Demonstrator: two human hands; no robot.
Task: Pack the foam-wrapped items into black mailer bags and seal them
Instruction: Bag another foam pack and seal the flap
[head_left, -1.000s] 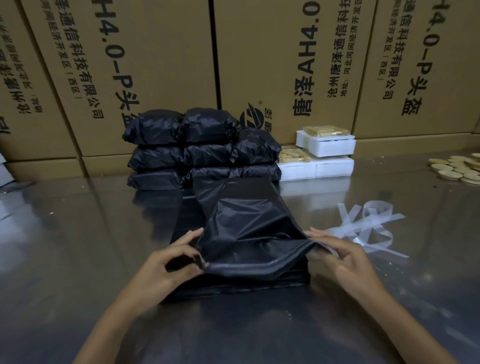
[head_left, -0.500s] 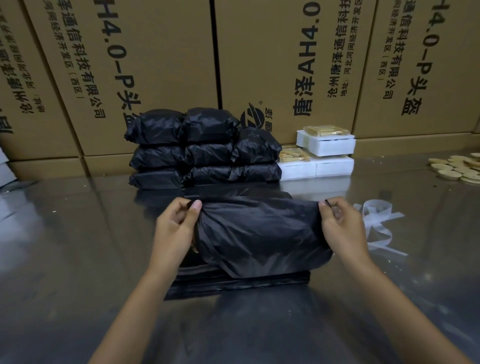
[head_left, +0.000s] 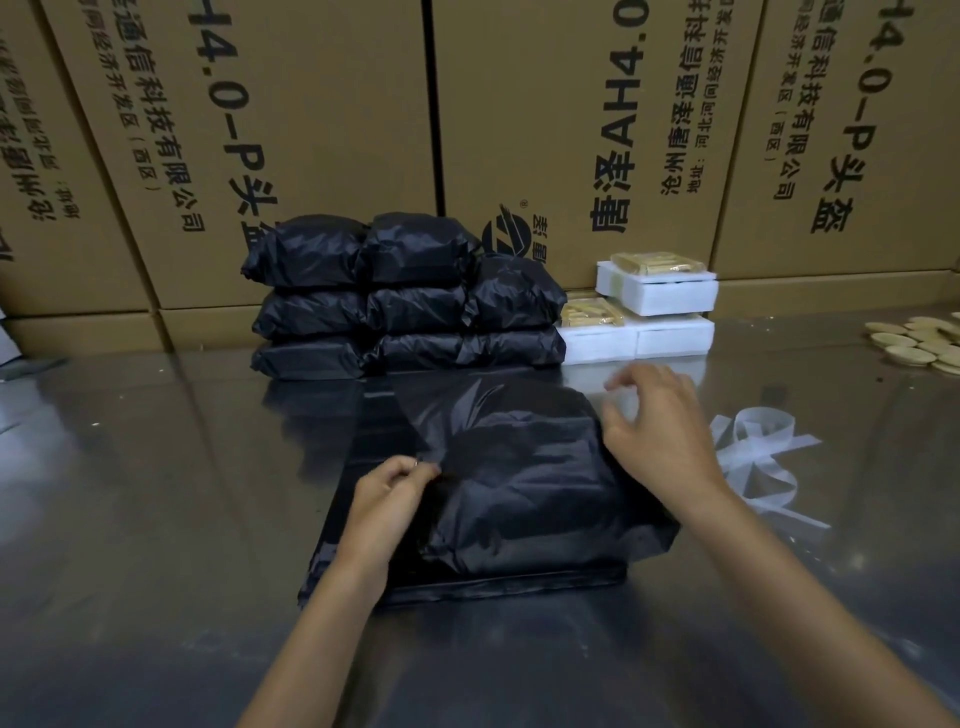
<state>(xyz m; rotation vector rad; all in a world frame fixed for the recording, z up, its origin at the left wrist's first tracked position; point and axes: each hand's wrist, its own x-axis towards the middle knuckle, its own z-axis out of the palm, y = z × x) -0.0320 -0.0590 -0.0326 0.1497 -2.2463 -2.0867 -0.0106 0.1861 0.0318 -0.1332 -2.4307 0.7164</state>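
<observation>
A filled black mailer bag (head_left: 524, 483) lies in front of me on a flat stack of empty black mailer bags (head_left: 363, 582). My left hand (head_left: 389, 493) pinches the filled bag's folded flap at its left edge. My right hand (head_left: 660, 431) hovers over the bag's right far corner, blurred by motion, with thumb and fingers pinching what looks like a pale translucent strip (head_left: 621, 408). White foam-wrapped items (head_left: 657, 296) with tan contents are stacked at the back right. Sealed black parcels (head_left: 405, 296) are piled at the back centre.
Discarded translucent strips (head_left: 753, 457) lie on the shiny metal table (head_left: 156, 519) just right of my right hand. A heap of tan discs (head_left: 924, 343) sits at the far right edge. Large cardboard boxes (head_left: 311, 130) wall off the back.
The bag's open mouth has been folded over onto the filled bag. My left hand slid down to the flap's left edge; my right hand let go of the corner and lifted away.
</observation>
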